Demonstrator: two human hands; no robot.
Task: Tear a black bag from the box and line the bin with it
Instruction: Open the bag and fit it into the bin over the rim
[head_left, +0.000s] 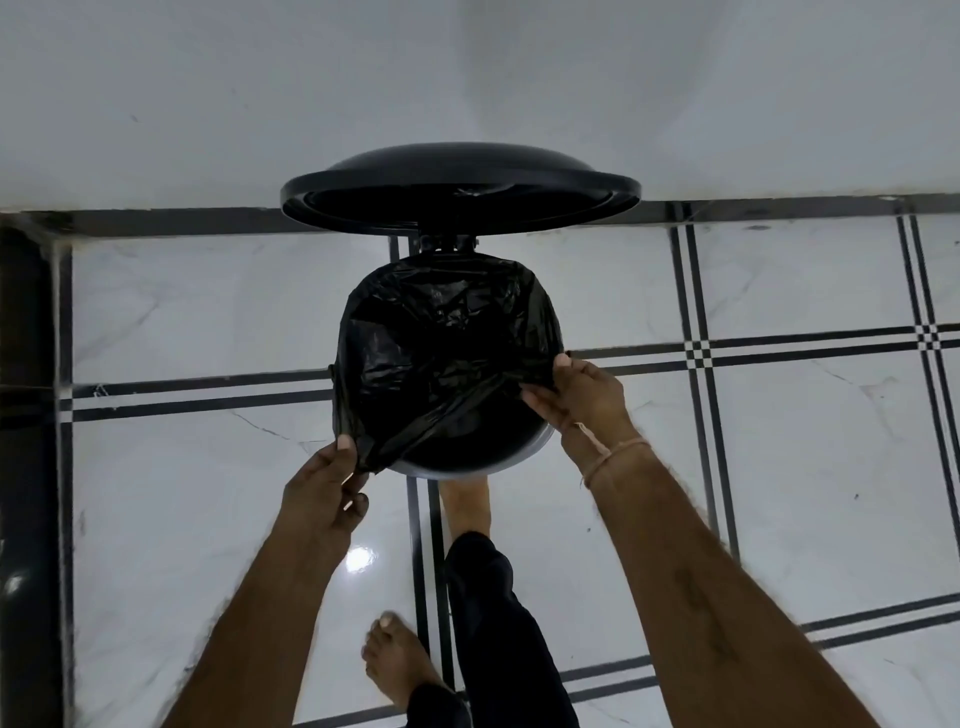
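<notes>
A round pedal bin (470, 470) stands on the floor against the wall, its black lid (457, 195) tipped up and open. A crinkled black bag (441, 353) is spread over the bin's mouth and drapes over the far and side rim; the near rim shows bare and pale. My left hand (330, 491) pinches the bag's edge at the near left of the rim. My right hand (582, 397) grips the bag's edge at the right side. One foot (465, 506) reaches under the bin's front. The box of bags is out of view.
White marble floor tiles with black double lines (727, 353) surround the bin. A white wall (467, 78) rises behind it. A dark vertical panel (23, 415) runs along the left edge. My other foot (397, 662) stands on the floor nearer me.
</notes>
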